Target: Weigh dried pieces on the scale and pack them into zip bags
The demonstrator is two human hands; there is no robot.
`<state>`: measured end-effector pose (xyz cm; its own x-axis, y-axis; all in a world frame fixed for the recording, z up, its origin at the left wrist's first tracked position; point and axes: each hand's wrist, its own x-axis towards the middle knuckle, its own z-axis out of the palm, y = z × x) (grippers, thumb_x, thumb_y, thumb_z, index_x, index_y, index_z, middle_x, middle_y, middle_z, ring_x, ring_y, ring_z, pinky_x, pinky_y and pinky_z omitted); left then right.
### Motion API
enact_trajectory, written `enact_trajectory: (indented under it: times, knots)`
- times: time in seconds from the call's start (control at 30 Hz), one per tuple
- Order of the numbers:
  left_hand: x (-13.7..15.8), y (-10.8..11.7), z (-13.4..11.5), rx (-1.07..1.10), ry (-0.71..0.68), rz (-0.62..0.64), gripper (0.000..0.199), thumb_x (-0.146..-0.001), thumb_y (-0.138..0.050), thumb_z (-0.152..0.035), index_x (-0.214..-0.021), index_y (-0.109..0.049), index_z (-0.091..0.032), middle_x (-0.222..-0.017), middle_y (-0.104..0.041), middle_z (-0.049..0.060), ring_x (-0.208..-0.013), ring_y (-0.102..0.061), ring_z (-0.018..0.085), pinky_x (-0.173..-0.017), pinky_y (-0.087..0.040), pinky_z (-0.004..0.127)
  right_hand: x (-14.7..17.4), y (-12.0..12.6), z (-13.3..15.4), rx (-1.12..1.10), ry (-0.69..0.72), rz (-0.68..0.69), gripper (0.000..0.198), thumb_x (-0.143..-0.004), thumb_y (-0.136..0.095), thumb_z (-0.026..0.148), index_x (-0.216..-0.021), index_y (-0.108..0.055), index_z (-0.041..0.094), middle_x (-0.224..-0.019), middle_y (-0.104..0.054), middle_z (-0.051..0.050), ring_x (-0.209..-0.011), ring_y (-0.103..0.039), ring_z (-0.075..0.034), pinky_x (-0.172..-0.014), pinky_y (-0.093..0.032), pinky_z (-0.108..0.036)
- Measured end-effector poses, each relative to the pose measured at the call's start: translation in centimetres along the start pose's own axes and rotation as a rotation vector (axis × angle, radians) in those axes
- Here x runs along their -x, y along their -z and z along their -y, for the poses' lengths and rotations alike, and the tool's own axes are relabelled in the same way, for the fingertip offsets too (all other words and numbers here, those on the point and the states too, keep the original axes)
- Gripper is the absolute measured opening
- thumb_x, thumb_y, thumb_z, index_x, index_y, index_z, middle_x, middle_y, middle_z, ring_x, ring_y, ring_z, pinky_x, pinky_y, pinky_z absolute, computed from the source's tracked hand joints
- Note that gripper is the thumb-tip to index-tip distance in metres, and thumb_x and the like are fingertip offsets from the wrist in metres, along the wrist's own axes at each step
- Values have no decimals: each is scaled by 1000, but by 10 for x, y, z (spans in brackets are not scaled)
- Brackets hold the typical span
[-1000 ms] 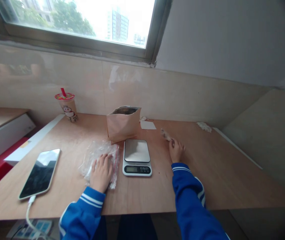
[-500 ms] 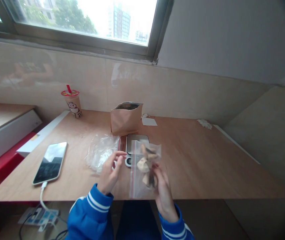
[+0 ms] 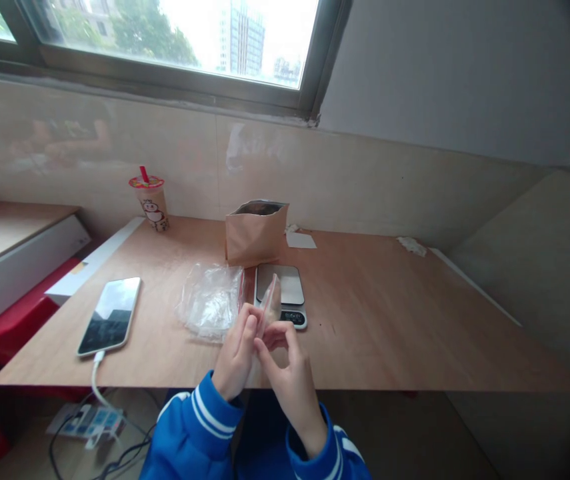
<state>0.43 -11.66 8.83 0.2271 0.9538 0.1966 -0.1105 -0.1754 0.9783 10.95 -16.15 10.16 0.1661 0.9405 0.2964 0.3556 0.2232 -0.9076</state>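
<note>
Both hands meet in front of the digital scale (image 3: 292,285) at the front of the table. My left hand (image 3: 237,350) is closed on one edge of a clear zip bag (image 3: 273,299), which now stands nearly edge-on to me. With thumb and forefinger, my right hand (image 3: 285,360) pinches the same bag near its zip edge. The pale, dried-looking pieces in the bag are mostly hidden. Left of the bag lies a pile of clear plastic bags (image 3: 209,300) with a red zip line. A brown paper pouch (image 3: 255,233) stands with its top open behind the scale.
A phone (image 3: 111,317) with a white cable lies at the left of the table (image 3: 389,320). Behind it stands a drink cup (image 3: 152,207) with a red straw. White paper (image 3: 301,240) and crumpled tissue (image 3: 411,246) lie near the wall.
The bag has turned from facing me to edge-on. My left hand has come over and taken hold of it; my right hand has moved left to its zip edge. More of the scale shows.
</note>
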Motion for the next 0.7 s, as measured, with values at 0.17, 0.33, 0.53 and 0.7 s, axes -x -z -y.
enact_trajectory:
  times: [0.17, 0.33, 0.53, 0.7]
  knots:
    - [-1, 0, -4, -117, -21, 118, 27, -95, -43, -42, -81, -47, -19, -71, -46, -3, -67, -47, 11, -64, -39, 24, -2, 2, -5, 28, 20, -35, 13, -91, -52, 32, -90, -59, 21, -84, -66, -2, -78, -64, -16, -73, -52, -26]
    - [-2, 1, 1, -157, 16, 131, 31, -94, -43, -41, -71, -40, -20, -61, -41, -4, -56, -42, 10, -54, -34, 23, -4, 13, -12, 116, 34, -102, 14, -87, -54, 26, -75, -57, 21, -71, -65, 0, -65, -63, -15, -64, -50, -24]
    - [-7, 18, -10, -218, -16, -101, 34, -93, -42, -42, -67, -41, -20, -56, -43, -5, -53, -42, 11, -56, -35, 24, -17, 46, -21, -49, -46, -471, 24, -85, -59, 36, -70, -46, 22, -57, -58, 3, -53, -59, -14, -55, -48, -25]
    - [-11, 16, 1, 57, -7, -157, 44, -94, -35, -52, -69, -51, -19, -69, -52, 1, -68, -51, 14, -68, -42, 27, -22, 32, 0, -272, -3, -385, 23, -91, -51, 40, -77, -50, 21, -65, -61, 2, -60, -61, -14, -63, -51, -28]
